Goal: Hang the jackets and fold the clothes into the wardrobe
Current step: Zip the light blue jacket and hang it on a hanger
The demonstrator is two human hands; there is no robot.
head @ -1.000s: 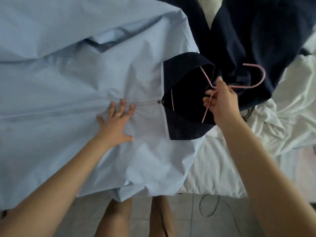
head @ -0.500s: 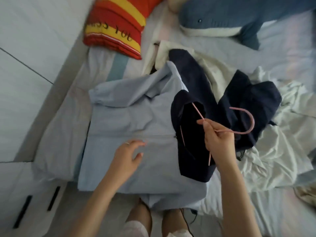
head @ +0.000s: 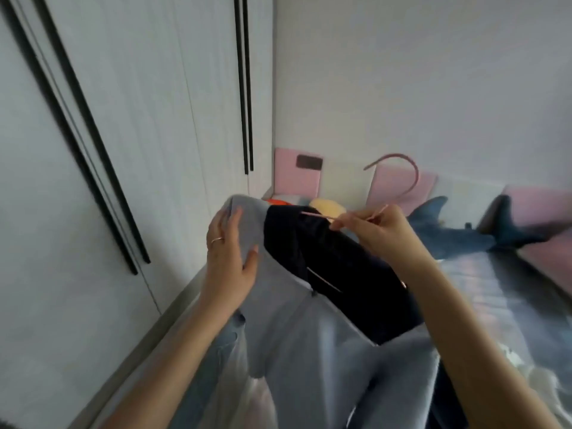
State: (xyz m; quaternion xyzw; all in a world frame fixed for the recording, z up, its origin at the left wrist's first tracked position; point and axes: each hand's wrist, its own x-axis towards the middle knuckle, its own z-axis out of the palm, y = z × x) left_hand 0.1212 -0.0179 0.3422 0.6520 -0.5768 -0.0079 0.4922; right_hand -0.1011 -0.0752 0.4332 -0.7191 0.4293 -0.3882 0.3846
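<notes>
Before the wardrobe doors: one smooth pale-blue jacket, shoulder gripped by the left hand. One thin pink hooked hanger, pinched by the right hand.

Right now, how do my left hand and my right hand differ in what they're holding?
The left hand grips the shoulder of the light blue jacket in a broad hold; the right hand pinches the thin pink hanger with its fingertips. The left hand shows a ring; the right hand shows none. Both are raised in front of you, working on the same jacket.
</notes>
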